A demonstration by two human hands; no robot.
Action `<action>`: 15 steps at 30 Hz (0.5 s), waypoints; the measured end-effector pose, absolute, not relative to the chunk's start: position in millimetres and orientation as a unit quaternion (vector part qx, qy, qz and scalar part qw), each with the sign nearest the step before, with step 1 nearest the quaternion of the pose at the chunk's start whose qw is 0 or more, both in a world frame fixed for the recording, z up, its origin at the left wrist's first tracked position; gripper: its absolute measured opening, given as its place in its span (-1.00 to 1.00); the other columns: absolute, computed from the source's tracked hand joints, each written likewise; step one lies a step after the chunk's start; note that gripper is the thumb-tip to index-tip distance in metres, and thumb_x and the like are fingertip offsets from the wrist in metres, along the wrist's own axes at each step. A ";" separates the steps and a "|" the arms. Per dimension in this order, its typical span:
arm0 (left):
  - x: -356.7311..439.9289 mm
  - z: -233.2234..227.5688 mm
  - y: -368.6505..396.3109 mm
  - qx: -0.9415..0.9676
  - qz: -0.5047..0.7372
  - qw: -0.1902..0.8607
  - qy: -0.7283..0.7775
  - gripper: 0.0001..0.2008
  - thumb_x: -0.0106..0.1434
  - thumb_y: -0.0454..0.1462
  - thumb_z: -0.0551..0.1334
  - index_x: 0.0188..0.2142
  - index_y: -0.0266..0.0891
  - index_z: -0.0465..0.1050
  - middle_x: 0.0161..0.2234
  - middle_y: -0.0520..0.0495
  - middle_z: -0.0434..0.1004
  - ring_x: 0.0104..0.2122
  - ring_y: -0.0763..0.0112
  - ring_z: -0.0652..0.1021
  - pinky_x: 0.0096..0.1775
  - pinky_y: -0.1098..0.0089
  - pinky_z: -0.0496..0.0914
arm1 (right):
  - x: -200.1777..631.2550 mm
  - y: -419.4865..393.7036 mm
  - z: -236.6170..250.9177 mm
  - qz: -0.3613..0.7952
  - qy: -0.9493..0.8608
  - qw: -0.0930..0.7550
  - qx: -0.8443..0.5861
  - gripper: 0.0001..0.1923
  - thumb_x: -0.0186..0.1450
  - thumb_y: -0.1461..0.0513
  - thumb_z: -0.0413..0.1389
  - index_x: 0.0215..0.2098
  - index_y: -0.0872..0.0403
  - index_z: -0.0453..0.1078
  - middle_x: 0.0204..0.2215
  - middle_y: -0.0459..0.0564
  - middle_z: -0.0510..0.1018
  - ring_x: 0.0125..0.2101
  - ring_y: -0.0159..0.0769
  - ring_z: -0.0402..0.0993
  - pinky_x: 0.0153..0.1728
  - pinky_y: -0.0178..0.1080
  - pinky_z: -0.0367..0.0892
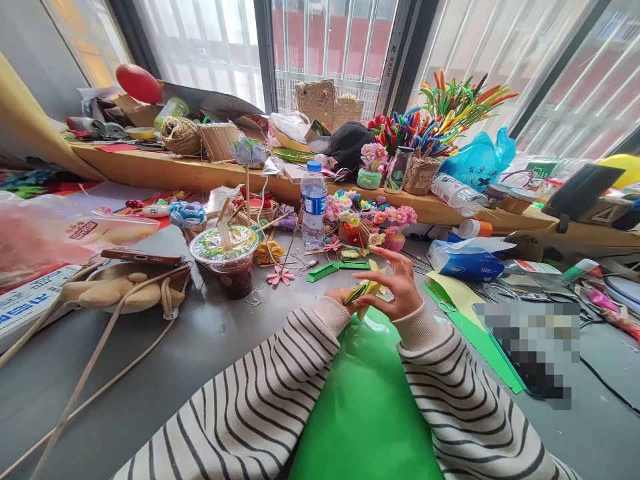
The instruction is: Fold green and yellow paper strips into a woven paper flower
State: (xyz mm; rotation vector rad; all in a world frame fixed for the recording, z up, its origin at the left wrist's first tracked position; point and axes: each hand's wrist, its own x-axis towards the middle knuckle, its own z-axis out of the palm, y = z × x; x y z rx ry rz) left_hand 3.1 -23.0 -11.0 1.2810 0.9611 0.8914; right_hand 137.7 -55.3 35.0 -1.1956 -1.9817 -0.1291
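Folded strips of yellow paper (366, 289), with some darker green edges showing, are held up between my two hands above the grey table. My left hand (341, 297) is closed on the lower left end of the strips; most of its fingers are hidden. From the other side, my right hand (403, 291) pinches the paper with its thumb and a lower finger, while its index finger stretches out to the left. Just beyond lie folded green paper strips (330, 269) and a pink paper flower (280, 275). Something glossy and green (370, 400) lies below my forearms.
Left of my hands stands a lidded drink cup (227, 263), with a bag and phone (143, 257) farther left. A water bottle (314, 210) stands behind. To the right are scissors (445, 303), green paper (480, 347) and a tissue pack (465, 260). A cluttered ledge (225, 175) runs along the windows.
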 end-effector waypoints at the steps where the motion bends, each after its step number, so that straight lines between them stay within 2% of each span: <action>1: 3.6 -10.4 -23.6 0.566 0.388 0.595 0.419 -0.92 -0.18 -0.42 0.23 -0.73 -0.29 0.38 -0.70 0.04 0.25 -0.53 0.48 0.28 -0.48 0.50 0.14 | 134.6 -55.5 35.0 -0.068 -0.798 0.387 -0.458 -0.81 -0.01 0.11 0.13 -0.40 -0.07 0.45 0.00 -0.06 0.18 -0.01 -0.07 0.01 -0.02 -0.03 0.00; 3: 4.6 -10.2 -23.7 0.620 0.384 0.534 0.428 -0.89 -0.17 -0.43 0.21 -0.74 -0.31 0.37 -0.72 0.06 0.21 -0.55 0.51 0.26 -0.50 0.50 0.11 | 129.0 -55.4 34.6 -0.073 -0.811 0.379 -0.440 -0.88 0.01 0.13 0.12 -0.50 -0.04 0.45 -0.01 -0.06 0.22 0.02 -0.07 -0.03 0.00 0.00 -0.07; 5: 5.1 -11.0 -22.3 0.675 0.369 0.463 0.440 -0.91 -0.15 -0.42 0.21 -0.72 -0.31 0.38 -0.71 0.07 0.21 -0.57 0.53 0.26 -0.50 0.51 0.10 | 126.3 -55.6 36.1 -0.051 -0.810 0.393 -0.433 -0.89 0.02 0.15 0.12 -0.56 -0.01 0.44 -0.06 -0.03 0.30 0.02 -0.08 0.00 0.00 0.01 -0.06; 9: 1.3 -12.6 -18.0 0.699 0.350 0.413 0.468 -0.91 -0.11 -0.31 0.21 -0.66 -0.29 0.42 -0.70 0.05 0.29 -0.58 0.51 0.30 -0.51 0.50 0.13 | 136.5 -60.6 50.9 0.065 -0.766 0.478 -0.425 -0.91 0.00 0.17 0.14 -0.56 0.01 0.42 -0.23 0.00 0.45 -0.05 -0.12 0.15 -0.03 -0.02 0.03; 12: -4.3 -10.8 -18.5 0.654 0.374 0.465 0.464 -0.84 -0.07 -0.25 0.19 -0.48 -0.27 0.48 -0.55 -0.02 0.44 -0.47 0.43 0.39 -0.44 0.48 0.23 | 154.0 -66.0 64.4 0.233 -0.679 0.551 -0.425 -0.90 0.00 0.15 0.14 -0.53 0.01 0.39 -0.51 -0.05 0.50 -0.37 -0.24 0.39 -0.22 -0.10 0.23; 15: -7.2 -6.9 -23.1 0.626 0.385 0.522 0.433 -0.77 -0.08 -0.23 0.21 -0.40 -0.29 0.48 -0.42 -0.08 0.49 -0.36 0.36 0.43 -0.31 0.44 0.27 | 166.1 -66.7 67.6 0.365 -0.651 0.476 -0.465 -0.85 -0.11 0.17 0.21 -0.57 0.06 0.39 -0.61 -0.08 0.46 -0.58 -0.35 0.36 -0.51 -0.25 0.29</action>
